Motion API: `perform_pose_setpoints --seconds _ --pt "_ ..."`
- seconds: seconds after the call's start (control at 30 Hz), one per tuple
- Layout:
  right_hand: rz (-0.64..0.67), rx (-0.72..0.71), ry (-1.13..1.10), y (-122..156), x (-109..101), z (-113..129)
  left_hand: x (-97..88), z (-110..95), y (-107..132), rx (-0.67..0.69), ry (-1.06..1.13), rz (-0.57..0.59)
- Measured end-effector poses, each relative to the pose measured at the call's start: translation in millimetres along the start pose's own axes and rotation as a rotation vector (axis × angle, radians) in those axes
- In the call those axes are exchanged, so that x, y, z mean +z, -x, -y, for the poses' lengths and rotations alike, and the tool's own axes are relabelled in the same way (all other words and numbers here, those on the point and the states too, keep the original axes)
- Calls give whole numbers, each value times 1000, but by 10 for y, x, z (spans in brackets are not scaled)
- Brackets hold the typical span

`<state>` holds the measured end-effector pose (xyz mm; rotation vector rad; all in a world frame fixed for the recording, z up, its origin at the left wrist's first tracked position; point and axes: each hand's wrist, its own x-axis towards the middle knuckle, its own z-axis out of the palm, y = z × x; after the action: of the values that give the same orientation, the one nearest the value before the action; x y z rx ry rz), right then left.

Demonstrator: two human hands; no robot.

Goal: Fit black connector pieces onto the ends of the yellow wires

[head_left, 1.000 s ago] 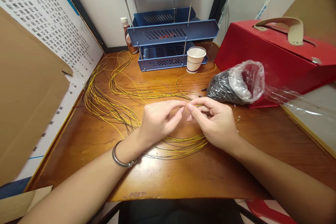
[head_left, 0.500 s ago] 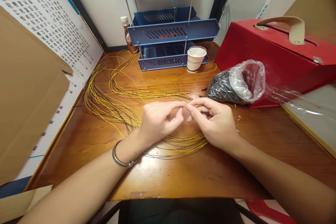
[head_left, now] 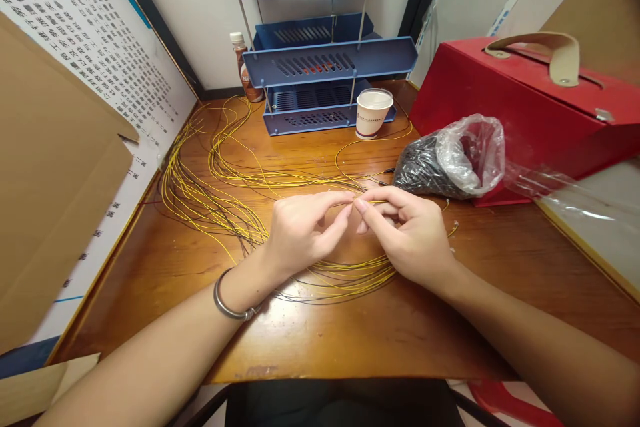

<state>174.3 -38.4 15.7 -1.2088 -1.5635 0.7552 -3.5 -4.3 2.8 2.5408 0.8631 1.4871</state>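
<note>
My left hand and my right hand meet fingertip to fingertip above the middle of the desk. A bit of thin yellow wire shows at my right fingers, which are pinched on it. My left thumb and forefinger are closed at the same spot; whatever lies between their tips is too small to make out. Below and to the left spreads a loose bundle of yellow and black wires, some looping under both hands. A plastic bag of small black pieces lies open just beyond my right hand.
A blue tiered tray rack stands at the back, with a paper cup and a brown bottle beside it. At right is a red box with a handle. Cardboard leans on the left panel.
Only small finger motion: my left thumb has straightened and moved up towards the meeting fingertips. Everything else stays in place.
</note>
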Motion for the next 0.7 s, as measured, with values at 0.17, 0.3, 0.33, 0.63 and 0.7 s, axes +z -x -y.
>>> perform_pose_setpoints --seconds 0.17,0.3,0.33,0.63,0.7 --pt "5 3 -4 -2 -2 1 0 -5 -19 29 -29 -21" --pt "12 11 -19 0 6 -8 1 -10 -23 32 -41 -24" --pt "14 14 -20 1 7 -8 1 -11 -23 30 -43 -24" --pt "2 9 13 -1 -6 -3 -1 -27 -5 -22 -10 -8" --pt "6 7 4 -1 -5 -12 -7 -32 -3 -34 -10 6"
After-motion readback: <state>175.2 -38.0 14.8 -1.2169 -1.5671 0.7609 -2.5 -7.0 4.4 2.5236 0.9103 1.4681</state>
